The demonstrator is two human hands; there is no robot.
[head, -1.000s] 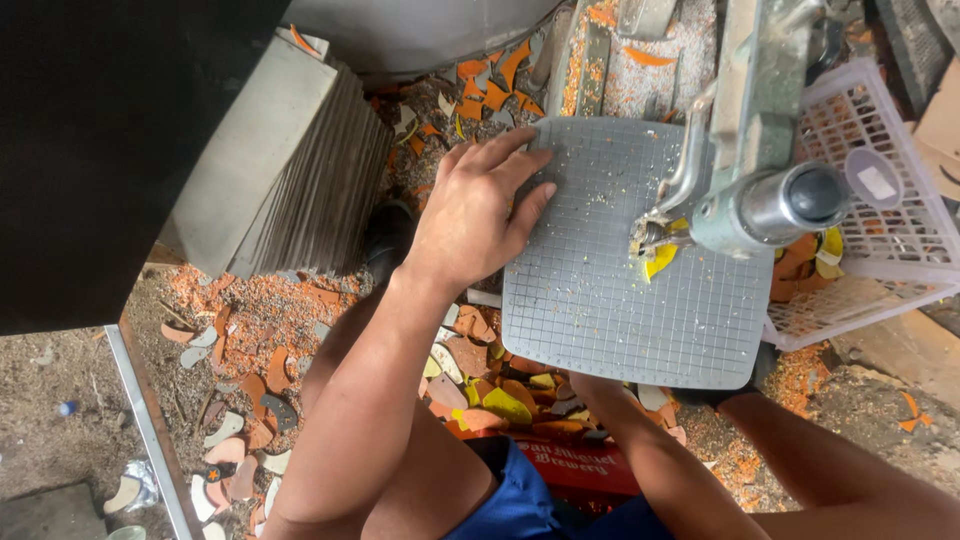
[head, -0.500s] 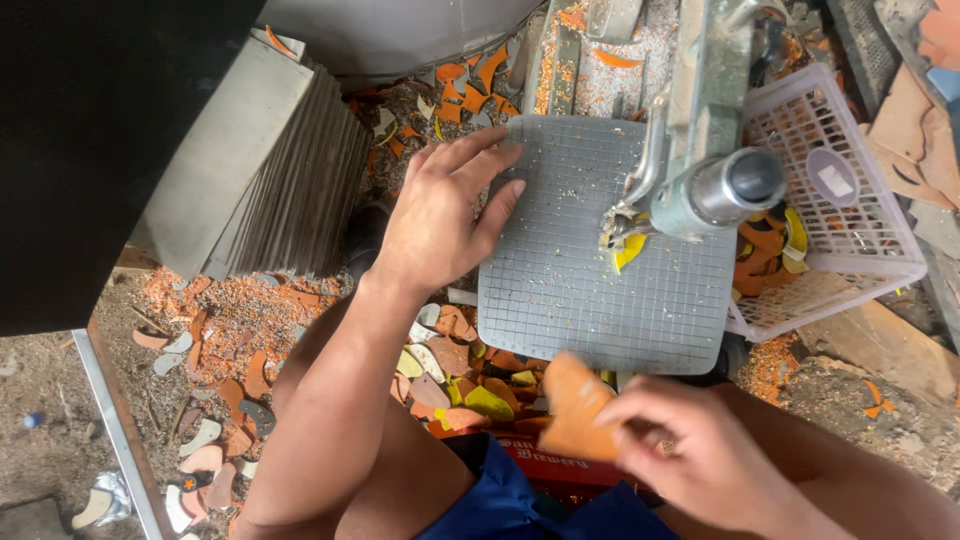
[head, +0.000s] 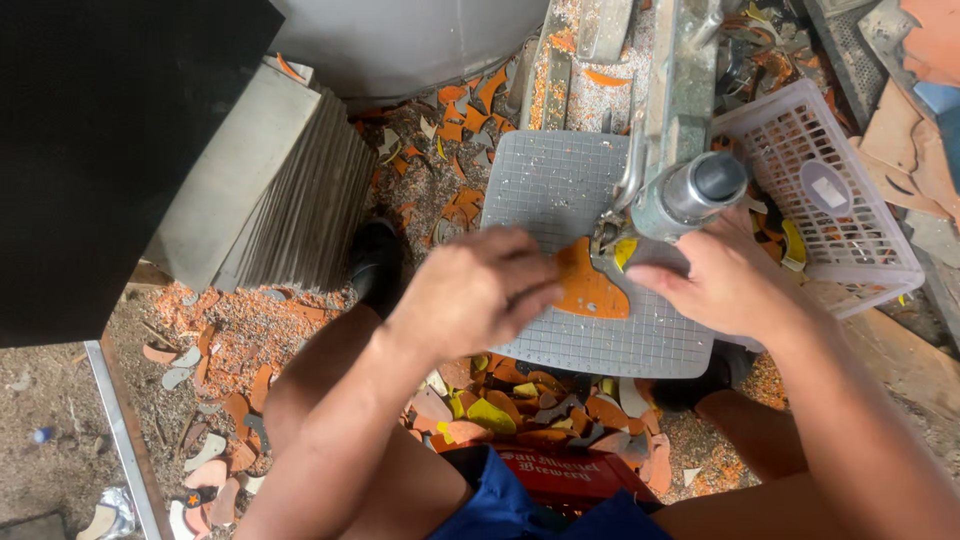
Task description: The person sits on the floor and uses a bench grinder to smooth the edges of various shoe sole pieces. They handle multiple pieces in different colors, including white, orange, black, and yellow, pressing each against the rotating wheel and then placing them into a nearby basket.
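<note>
Nearest me, at 6 o'clock: a red crate [head: 560, 478] under the person's blue shorts, w/ a heap of orange, yellow and grey offcuts [head: 540, 408] on the ground just beyond it.

Next out, center: the grey gridded work plate [head: 560, 190]. On it lies the orange tile piece [head: 588, 288], flat, right under the tool head. Left hand [head: 478, 290] sits at the piece's 9 o'clock, fingers curled down, tips pressing its left edge; the hand isn't wrapped round it, more a pin than a grasp. Right hand [head: 728, 280] is at the piece's 3 o'clock, fingers together and laid flat by its right edge; I think it touches the piece, but the metal cutter [head: 690, 190] w/ its grey cylinder blocks that spot.

At 2 o'clock: a white lattice basket [head: 850, 210], holding yellow and orange shards, partly hidden.

At 10 o'clock: a stack of grey tiles [head: 270, 190] on edge. Far, 12 o'clock: more orange chips and grit.

Vs half a sec ago: the piece was up in the right hand near the lap, left hand spread flat on the bare plate. Now the piece is down on the plate and both hands bracket it.
</note>
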